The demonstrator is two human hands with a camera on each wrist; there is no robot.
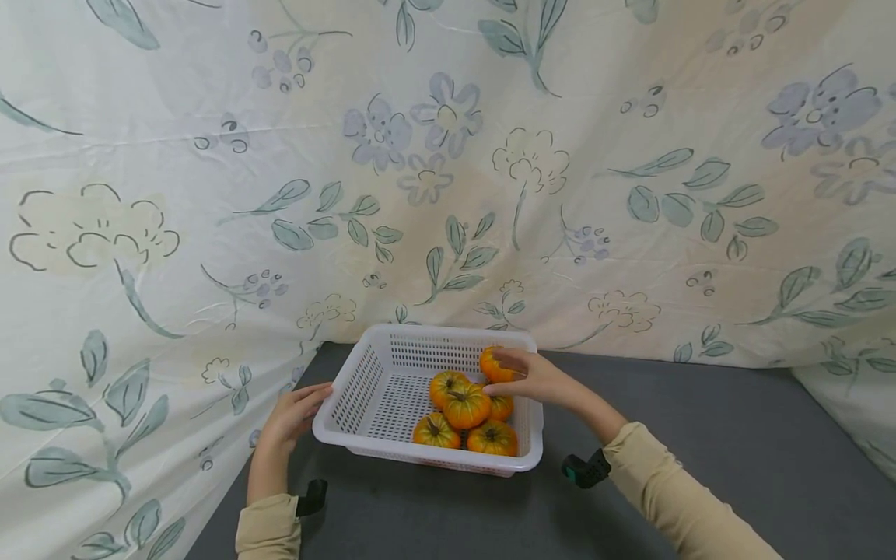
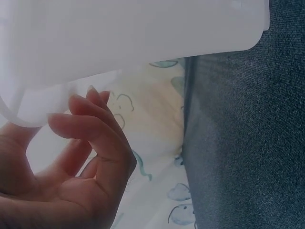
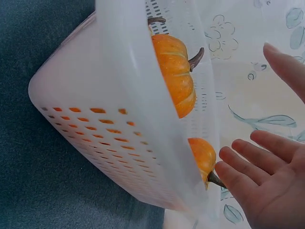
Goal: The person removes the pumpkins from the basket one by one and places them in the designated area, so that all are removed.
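Observation:
A white plastic basket [image 1: 428,462] with slotted walls holds several small orange pumpkins [image 1: 466,406] with dark stems, heaped toward its right half. At the left end my left hand [image 1: 290,416] holds the rim. In the left wrist view the fingers [image 2: 90,131] of that hand bend under the rim, and the thumb goes up behind it. My right hand [image 1: 535,379] hovers over the basket's right side, its fingers spread and holding nothing. It partly covers the pumpkin [image 1: 492,364] in the far right corner. In the right wrist view, its fingertips overlap that pumpkin's stem [image 3: 215,180].
The basket sits on a dark grey tabletop [image 1: 672,435]. Behind and to the left of it hangs a pale cloth [image 1: 448,194] printed with flowers and leaves. A black wrist device [image 1: 586,469] is worn on the right arm, another [image 1: 312,498] on the left.

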